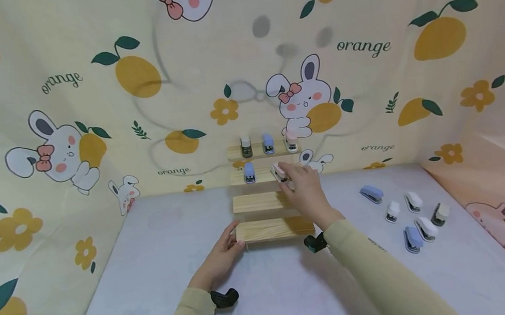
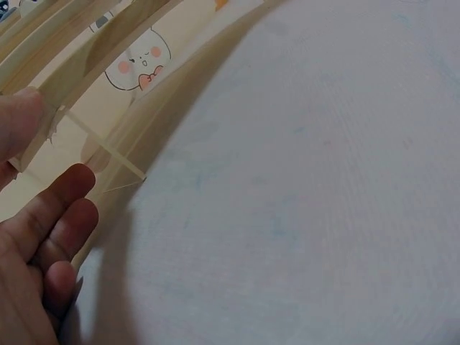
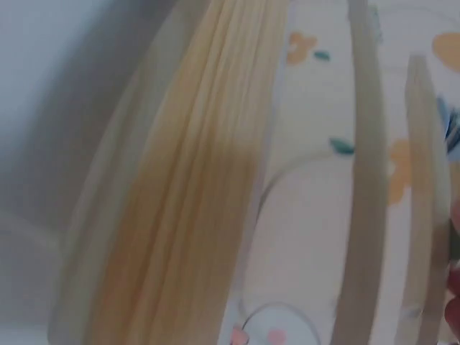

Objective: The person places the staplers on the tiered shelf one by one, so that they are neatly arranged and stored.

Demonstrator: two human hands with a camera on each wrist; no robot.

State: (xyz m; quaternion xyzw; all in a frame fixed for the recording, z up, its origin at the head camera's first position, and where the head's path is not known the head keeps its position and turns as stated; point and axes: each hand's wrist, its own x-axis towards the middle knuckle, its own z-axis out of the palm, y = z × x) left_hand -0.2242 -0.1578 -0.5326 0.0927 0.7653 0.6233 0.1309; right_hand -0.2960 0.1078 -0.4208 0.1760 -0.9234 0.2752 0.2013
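A four-step wooden rack (image 1: 262, 201) stands at the middle of the table. My left hand (image 1: 221, 257) holds the left end of its lowest board, thumb against the board's end in the left wrist view. My right hand (image 1: 307, 193) pinches a small pale stapler (image 1: 278, 172) at the second board from the top, to the right of a blue stapler (image 1: 249, 172). On the top board stand a white-topped stapler (image 1: 246, 147), another blue stapler (image 1: 268, 143) and a pink stapler (image 1: 291, 141). The right wrist view shows the boards, with only fingertips (image 3: 453, 295) at its edge.
To the right on the white-covered table (image 1: 160, 251) lie several loose staplers, among them a blue one (image 1: 372, 194), a white one (image 1: 413, 201) and another blue one (image 1: 413, 239). A patterned cloth (image 1: 243, 75) hangs close behind the rack.
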